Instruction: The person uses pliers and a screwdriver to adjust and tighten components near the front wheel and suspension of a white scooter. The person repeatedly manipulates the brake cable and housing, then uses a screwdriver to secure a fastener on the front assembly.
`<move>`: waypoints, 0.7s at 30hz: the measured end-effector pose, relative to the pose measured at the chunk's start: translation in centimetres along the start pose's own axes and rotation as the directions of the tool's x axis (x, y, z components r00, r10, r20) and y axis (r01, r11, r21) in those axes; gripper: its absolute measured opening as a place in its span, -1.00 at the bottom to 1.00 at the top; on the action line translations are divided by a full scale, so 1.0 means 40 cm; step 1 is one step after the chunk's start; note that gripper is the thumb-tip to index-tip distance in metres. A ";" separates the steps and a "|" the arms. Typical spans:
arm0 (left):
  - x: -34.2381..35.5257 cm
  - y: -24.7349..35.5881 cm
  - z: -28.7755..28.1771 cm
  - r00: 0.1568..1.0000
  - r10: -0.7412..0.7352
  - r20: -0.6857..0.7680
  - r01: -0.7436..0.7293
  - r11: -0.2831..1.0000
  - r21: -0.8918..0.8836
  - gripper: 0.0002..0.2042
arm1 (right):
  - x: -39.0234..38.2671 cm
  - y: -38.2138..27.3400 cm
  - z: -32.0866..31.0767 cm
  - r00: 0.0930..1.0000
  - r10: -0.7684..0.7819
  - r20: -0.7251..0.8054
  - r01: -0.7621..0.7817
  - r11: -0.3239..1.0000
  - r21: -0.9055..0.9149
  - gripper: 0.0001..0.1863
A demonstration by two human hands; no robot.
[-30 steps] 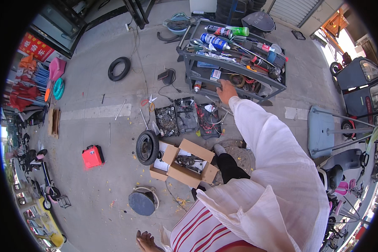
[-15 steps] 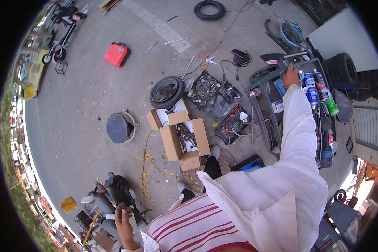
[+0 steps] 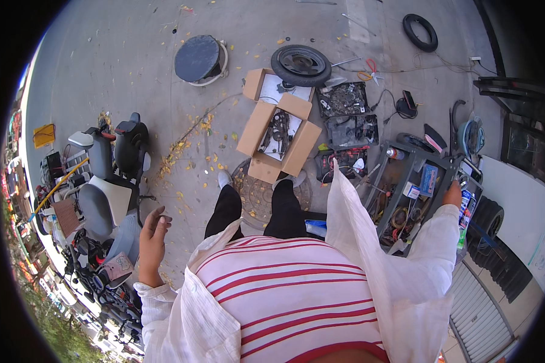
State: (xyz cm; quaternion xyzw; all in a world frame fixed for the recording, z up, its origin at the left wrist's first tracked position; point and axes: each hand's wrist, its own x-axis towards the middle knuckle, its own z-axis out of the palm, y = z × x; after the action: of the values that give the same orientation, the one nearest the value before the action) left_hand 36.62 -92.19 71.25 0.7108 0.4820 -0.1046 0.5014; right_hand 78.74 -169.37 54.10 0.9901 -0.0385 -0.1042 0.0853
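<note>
My left hand (image 3: 153, 245) hangs in the air at my left, fingers loosely bent and apart, holding nothing. To its left stand parked scooters with a dark seat (image 3: 95, 209). My right hand (image 3: 452, 194) is at the top of a grey tool cart (image 3: 384, 192), beside several spray cans (image 3: 465, 209). Its fingers are foreshortened, so whether they grip anything is hidden. On the cart's lower level lie a blue box (image 3: 428, 179), a small white box (image 3: 411, 190) and loose tools. An open cardboard box (image 3: 256, 131) with metal parts inside sits on the ground before my feet.
A small wheel with a tyre (image 3: 301, 65) lies beyond the box. Open black tool cases (image 3: 343, 98) lie right of it. A round dark-topped bucket (image 3: 198, 58) stands far left. A loose tyre (image 3: 420, 32) lies far right, near cables. Stacked tyres (image 3: 487, 221) stand beyond the cart.
My view and body have turned to the right. My right hand has drawn back from the cart's far end to beside the cans. My left hand has risen and shows more fully.
</note>
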 end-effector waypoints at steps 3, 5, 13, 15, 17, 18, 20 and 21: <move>0.083 -0.040 -0.072 0.999 0.022 0.050 -0.020 0.998 -0.054 -0.59 | -0.124 -0.109 -0.119 0.987 0.047 -0.156 -0.052 0.998 -0.029 -0.68; 0.139 -0.082 -0.139 0.995 0.052 0.084 -0.044 0.995 -0.093 -0.59 | -0.179 -0.222 -0.239 0.956 0.069 -0.286 -0.098 0.991 -0.088 -0.70; 0.444 -0.201 -0.613 0.985 0.163 0.047 -0.156 0.978 -0.136 -0.59 | -0.532 -0.594 -0.515 0.628 0.762 -0.161 -0.221 0.373 0.901 -0.53; 0.488 -0.249 -0.763 0.975 0.216 -0.058 -0.223 0.948 -0.226 -0.60 | -0.609 -0.704 -0.455 0.730 0.668 0.146 0.003 -0.217 0.976 -0.64; 0.510 -0.261 -0.912 0.948 0.225 -0.223 -0.285 0.914 -0.289 -0.61 | -0.629 -0.968 -0.382 0.763 0.446 0.468 -0.036 -0.694 0.719 -0.72; 0.521 -0.269 -0.977 0.947 0.172 -0.271 -0.269 0.886 -0.378 -0.62 | -0.648 -1.072 -0.355 0.813 0.274 0.513 -0.180 -0.721 0.669 -0.73; 0.557 -0.316 -1.091 0.926 0.127 -0.355 -0.272 0.877 -0.396 -0.63 | -0.653 -1.275 -0.302 0.888 0.091 0.452 -0.207 -0.797 0.568 -0.72; 0.582 -0.338 -1.140 0.916 0.104 -0.388 -0.269 0.875 -0.401 -0.63 | -0.628 -1.367 -0.275 0.916 0.027 0.400 -0.206 -0.823 0.529 -0.72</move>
State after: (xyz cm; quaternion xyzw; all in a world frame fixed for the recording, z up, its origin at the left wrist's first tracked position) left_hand 22.63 -41.10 69.92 0.6273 0.5033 0.1883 0.5637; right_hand 59.77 -111.53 60.07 0.3574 -0.3097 -0.0252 -0.8807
